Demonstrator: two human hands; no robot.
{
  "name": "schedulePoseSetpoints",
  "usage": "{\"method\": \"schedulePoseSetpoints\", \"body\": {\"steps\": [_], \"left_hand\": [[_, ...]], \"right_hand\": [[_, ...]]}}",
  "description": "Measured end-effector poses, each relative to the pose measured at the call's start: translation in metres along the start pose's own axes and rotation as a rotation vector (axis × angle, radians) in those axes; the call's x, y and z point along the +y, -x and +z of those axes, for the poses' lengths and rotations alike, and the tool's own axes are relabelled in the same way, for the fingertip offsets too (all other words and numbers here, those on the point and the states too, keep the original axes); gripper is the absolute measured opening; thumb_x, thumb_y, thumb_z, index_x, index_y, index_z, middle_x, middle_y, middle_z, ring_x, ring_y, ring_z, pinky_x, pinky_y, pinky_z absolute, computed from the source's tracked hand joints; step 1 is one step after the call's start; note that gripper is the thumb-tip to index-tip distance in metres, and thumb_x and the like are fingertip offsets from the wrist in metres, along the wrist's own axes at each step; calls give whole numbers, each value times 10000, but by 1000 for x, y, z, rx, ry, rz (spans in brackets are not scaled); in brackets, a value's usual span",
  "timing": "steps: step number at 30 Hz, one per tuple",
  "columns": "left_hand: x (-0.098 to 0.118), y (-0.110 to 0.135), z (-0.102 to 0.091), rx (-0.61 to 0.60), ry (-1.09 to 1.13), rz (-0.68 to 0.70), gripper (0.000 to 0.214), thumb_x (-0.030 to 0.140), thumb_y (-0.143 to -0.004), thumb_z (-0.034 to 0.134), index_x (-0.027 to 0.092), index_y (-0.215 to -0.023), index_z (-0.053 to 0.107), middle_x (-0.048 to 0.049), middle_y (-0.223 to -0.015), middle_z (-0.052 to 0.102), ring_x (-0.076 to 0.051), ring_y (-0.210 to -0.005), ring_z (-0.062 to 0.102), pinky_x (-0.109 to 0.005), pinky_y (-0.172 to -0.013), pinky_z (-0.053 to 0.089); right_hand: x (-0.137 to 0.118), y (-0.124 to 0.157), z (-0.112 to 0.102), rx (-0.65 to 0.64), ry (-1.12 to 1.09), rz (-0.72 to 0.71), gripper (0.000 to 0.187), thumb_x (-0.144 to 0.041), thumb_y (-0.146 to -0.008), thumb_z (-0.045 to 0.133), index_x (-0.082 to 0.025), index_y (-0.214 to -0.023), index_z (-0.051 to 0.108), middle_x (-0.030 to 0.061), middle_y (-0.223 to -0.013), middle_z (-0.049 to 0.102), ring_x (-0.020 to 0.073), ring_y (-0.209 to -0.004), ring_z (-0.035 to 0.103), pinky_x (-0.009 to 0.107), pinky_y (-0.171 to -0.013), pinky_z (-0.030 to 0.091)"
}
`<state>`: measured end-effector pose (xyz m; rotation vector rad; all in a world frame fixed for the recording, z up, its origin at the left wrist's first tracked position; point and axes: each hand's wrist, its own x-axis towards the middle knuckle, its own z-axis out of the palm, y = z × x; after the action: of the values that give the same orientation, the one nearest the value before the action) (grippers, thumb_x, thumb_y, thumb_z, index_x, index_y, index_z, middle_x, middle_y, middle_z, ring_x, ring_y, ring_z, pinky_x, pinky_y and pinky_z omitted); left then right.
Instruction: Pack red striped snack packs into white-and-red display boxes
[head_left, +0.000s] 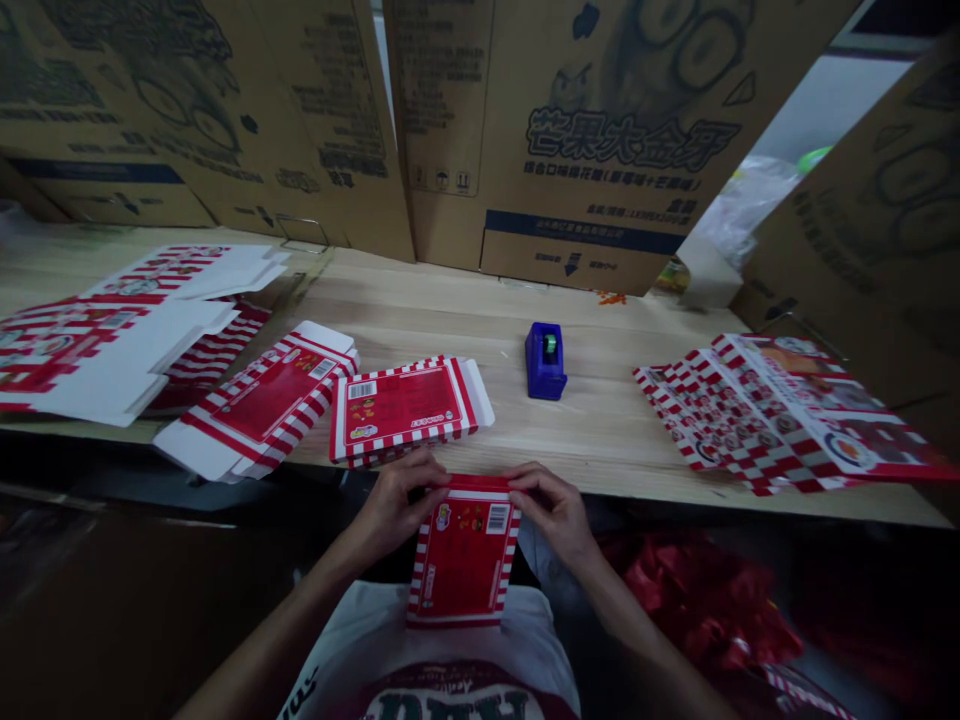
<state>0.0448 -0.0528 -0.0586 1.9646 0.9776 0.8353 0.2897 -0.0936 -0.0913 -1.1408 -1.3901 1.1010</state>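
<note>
Both my hands grip the top edge of a red-and-white striped paperboard box (465,555), held upright over my lap with its barcode side facing me. My left hand (394,502) pinches its left upper corner, and my right hand (551,510) holds the right upper corner. Just beyond the hands, a folded red-and-white box (405,410) lies flat at the edge of the wooden table (480,320). Another folded box (255,400) lies beside it, tilted across the table edge.
A stack of flat boxes (112,350) lies at the table's left. Unfolded printed box sheets (780,415) lie at the right. A blue tape dispenser (545,360) stands mid-table. Large printed cardboard cartons (600,140) stand along the back. A red plastic bag (701,600) lies below the right edge.
</note>
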Motion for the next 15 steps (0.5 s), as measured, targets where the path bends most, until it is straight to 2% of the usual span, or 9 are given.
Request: {"method": "schedulePoseSetpoints", "body": {"steps": [3,4,6,8,10,12,15], "left_hand": [[-4,1,1,32,0,0,121,185,-867,562,172,-830,677,-56,-852,639,-168,-799,616,-277,-712,484],[-7,2,2,48,4,-10,115,192,-867,563,174,-829,669,-57,-859,640,-172,-810,620,-279,-720,486],[-12,4,5,73,32,-39,103,214,-870,565,177,-838,656,-65,-907,652,-186,-861,630,-291,-760,491],[-15,5,9,87,88,-68,109,244,-877,561,182,-861,649,-68,-939,666,-193,-886,638,-297,-783,495],[-16,7,13,109,147,-89,120,271,-879,563,183,-877,643,-61,-926,674,-191,-865,642,-293,-773,499],[-14,7,15,132,189,-94,130,290,-877,566,181,-864,636,-50,-876,667,-185,-823,638,-287,-752,501],[-10,6,15,153,214,-90,151,310,-872,571,178,-837,635,-45,-836,661,-186,-798,633,-288,-738,502]], "right_hand": [[1,-6,-4,-59,19,-7,114,-310,-823,674,-220,-882,709,78,-1042,681,201,-947,648,327,-810,513],[3,-12,-9,-42,32,-4,156,-322,-818,673,-219,-930,703,81,-1076,669,200,-956,645,326,-809,515],[9,-33,-23,121,76,7,251,-362,-801,669,-209,-1000,675,84,-1083,653,192,-925,639,313,-764,521],[17,-63,-44,400,151,32,332,-427,-777,650,-190,-1010,648,81,-1020,653,182,-852,624,295,-693,514],[26,-96,-63,599,229,73,404,-495,-738,627,-166,-972,646,81,-953,660,181,-790,603,290,-642,497],[35,-124,-77,654,271,112,427,-528,-700,615,-146,-885,662,74,-850,667,181,-728,585,282,-602,471],[47,-151,-82,647,293,147,374,-510,-648,627,-140,-690,658,31,-621,620,169,-612,544,268,-547,415]]}}
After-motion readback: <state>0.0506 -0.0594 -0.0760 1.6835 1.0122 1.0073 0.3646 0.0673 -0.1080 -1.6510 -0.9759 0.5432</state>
